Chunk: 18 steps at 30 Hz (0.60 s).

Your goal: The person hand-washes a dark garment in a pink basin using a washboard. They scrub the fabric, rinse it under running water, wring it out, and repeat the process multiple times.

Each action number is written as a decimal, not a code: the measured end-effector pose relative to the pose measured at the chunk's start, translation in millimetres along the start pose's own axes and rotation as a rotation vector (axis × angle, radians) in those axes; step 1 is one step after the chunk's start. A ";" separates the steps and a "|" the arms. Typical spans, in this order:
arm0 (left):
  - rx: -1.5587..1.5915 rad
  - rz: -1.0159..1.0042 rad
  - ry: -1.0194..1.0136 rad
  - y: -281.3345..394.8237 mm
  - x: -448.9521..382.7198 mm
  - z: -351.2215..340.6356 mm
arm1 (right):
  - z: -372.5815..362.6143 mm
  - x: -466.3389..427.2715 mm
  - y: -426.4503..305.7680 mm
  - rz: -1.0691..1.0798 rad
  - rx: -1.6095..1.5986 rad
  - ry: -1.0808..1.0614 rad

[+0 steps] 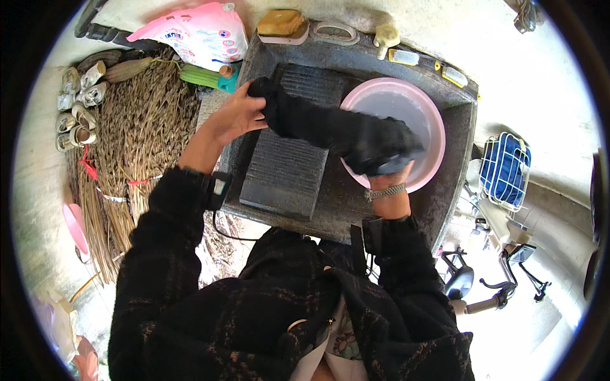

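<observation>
A long black cloth (329, 128) is stretched between my two hands, over a ridged stone washboard (286, 166) in a dark stone sink (467, 143). My left hand (240, 114) grips its bunched upper left end. At the other end my right hand (388, 181), with a metal-banded watch on its wrist, holds the cloth from below; its fingers are partly hidden by the fabric, which is blurred there. That end lies over a pink plastic basin (437, 138) of cloudy water standing in the sink.
Along the sink's back ledge are a yellow-brown block (280, 23) in a dish, an oval dish (335, 33) and brushes (404, 57). Left stand bundled dry stalks (143, 119), shoes (83, 124) and a pink-and-white bag (205, 38). A bicycle or scooter handlebar (481, 305) is at right.
</observation>
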<state>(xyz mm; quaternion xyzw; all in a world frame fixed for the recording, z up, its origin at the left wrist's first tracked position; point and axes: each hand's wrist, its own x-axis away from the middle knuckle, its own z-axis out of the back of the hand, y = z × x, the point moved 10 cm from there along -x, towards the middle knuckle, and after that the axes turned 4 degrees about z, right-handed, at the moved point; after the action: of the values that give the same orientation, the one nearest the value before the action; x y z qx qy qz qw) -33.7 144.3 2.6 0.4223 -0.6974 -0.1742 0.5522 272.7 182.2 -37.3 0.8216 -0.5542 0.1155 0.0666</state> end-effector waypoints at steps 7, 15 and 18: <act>-0.175 -0.956 0.225 82.4 51.7 -46.3 | -21.9 27.4 5.7 -0.006 -0.046 0.127; 0.501 -0.688 -0.044 86.2 27.9 -56.8 | -59.9 49.7 11.9 -0.046 0.253 0.011; 0.548 -0.522 -0.125 65.1 14.5 -57.4 | -59.6 40.5 11.7 -0.152 0.041 -0.122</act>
<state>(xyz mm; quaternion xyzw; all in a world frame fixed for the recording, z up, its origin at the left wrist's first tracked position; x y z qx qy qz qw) -7.3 183.7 76.8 0.7061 -0.6195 -0.1413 0.3125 269.5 155.7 30.6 0.8680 -0.4908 0.0713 0.0244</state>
